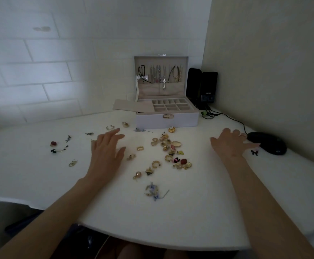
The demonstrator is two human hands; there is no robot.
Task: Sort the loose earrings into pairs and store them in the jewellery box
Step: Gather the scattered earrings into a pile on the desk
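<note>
Two bare hands lie palm-down over the white table (189, 212), and neither holds anything. The left hand (106, 152) sits in front of the jewellery box (167, 118) and to its left, fingers straight and loosely spread. The right hand (231, 144) sits in front of the box and to its right, fingers likewise spread. Its fingertips reach close to a black mouse (270, 143); contact cannot be confirmed. The jewellery box stands open with its lid upright. Necklaces (161, 75) hang inside the lid, a divided tray (171, 105) shows in the base, and a flat panel (132, 106) juts out over the box's left edge. The main heap of earrings (171, 148), mostly gold, lies loose directly in front of the box, between the two hands. A blue flower earring (153, 190) lies farthest in front of the box. Scattered pieces lie well to the box's front left, among them a red bead earring (53, 143). One small black and pink earring (254, 152) lies to the box's front right, just beside the right hand. Black speakers (202, 88) stand just beside the box on its right.
</note>
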